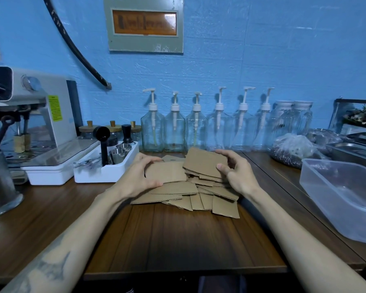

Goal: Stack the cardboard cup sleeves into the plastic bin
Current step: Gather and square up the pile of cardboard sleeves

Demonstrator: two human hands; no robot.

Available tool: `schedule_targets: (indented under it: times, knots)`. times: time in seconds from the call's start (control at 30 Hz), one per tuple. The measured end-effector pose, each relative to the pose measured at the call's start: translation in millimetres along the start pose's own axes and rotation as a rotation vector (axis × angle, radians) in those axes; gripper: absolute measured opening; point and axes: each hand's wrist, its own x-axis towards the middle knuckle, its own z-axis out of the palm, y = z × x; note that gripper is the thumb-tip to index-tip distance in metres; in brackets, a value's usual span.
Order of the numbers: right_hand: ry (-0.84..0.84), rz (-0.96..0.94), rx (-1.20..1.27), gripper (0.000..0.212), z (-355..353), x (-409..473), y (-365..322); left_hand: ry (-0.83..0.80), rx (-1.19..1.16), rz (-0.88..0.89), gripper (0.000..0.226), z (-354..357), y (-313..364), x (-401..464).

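The dark brown wooden table fills the lower half of my view, and its near edge runs across at 6 o'clock. Between this edge and the cardboard there is a wide bare strip of wood.

At 3 o'clock stands the clear rectangular plastic bin, open side up, with nothing in it. Its long axis goes from the far left to the near right, and its near corner passes over the table edge. It is well apart from the cardboard, with bare wood between them.

At 9 o'clock, just beside my left wrist, is a white plastic tray with metal cups and a black scoop.

In the centre, a little toward 12 o'clock, lies the loose pile of flat brown cardboard cup sleeves. The sleeves lie fanned, with the long axes mostly left to right and the lowest ones turned with short ends toward me.

My left hand grips one flat sleeve at its left end, thumb below, fingers curled over the far edge; it lies level, long axis left to right.

My right hand pinches a second raised sleeve at its right end, tilted up toward the far side.
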Motion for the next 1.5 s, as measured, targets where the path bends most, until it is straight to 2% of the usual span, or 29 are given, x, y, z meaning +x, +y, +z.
schedule_targets:
  times: [0.23, 0.33, 0.43, 0.5, 0.57, 0.7, 0.77, 0.83, 1.0, 1.13, 1.27, 1.33, 1.5]
  knots:
    - [0.045, 0.025, 0.008, 0.039, -1.7, -1.3, 1.4, 0.038, -0.219, -0.092, 0.067, -2.0, 1.1, -2.3]
    - [0.029, 0.027, -0.007, 0.039, -0.9, -2.1, 2.4, 0.166, -0.420, -0.145, 0.062, -4.9, 5.9, 1.6]
    - [0.001, 0.008, -0.022, 0.039, 0.4, -2.9, 0.9, 0.350, -0.706, -0.132, 0.055, -11.8, 16.0, 4.2]
    - [-0.023, -0.007, -0.050, 0.040, 2.0, -4.0, 0.1, 0.402, -0.808, -0.116, 0.050, -12.7, 24.8, 3.7]
    - [-0.045, -0.016, -0.072, 0.042, 3.6, -4.8, -0.5, 0.339, -0.751, -0.083, 0.043, -6.6, 31.2, 1.9]
    - [-0.065, -0.036, -0.065, 0.043, 3.8, -5.5, -2.5, 0.066, -0.333, -0.019, 0.034, 12.7, 28.2, -1.2]
    - [-0.086, -0.042, -0.040, 0.043, 3.1, -5.4, -2.1, 0.005, -0.181, 0.070, 0.032, 17.7, 24.4, -1.4]
    - [-0.121, -0.055, -0.031, 0.041, 3.5, -6.1, -2.7, 0.004, -0.158, 0.111, 0.035, 20.8, 21.7, -1.4]
    - [-0.210, -0.095, -0.044, 0.046, 11.2, -9.6, -10.2, 0.047, -0.201, 0.008, 0.055, 32.2, 20.2, 4.5]
    - [-0.291, -0.087, 0.034, 0.053, 15.1, -13.1, -16.5, -0.010, -0.232, 0.013, 0.066, 42.1, 27.4, 9.2]
    - [-0.314, -0.040, 0.064, 0.054, 14.6, -13.8, -16.7, -0.022, -0.165, 0.081, 0.060, 48.0, 29.2, 8.7]
    - [-0.316, -0.083, 0.023, 0.045, 17.1, -15.4, -16.9, -0.009, -0.128, 0.101, 0.056, 47.0, 26.5, 9.0]
    - [-0.277, -0.180, -0.158, 0.049, 22.4, -13.9, -17.0, -0.012, -0.039, 0.131, 0.044, 46.6, 18.0, 6.9]
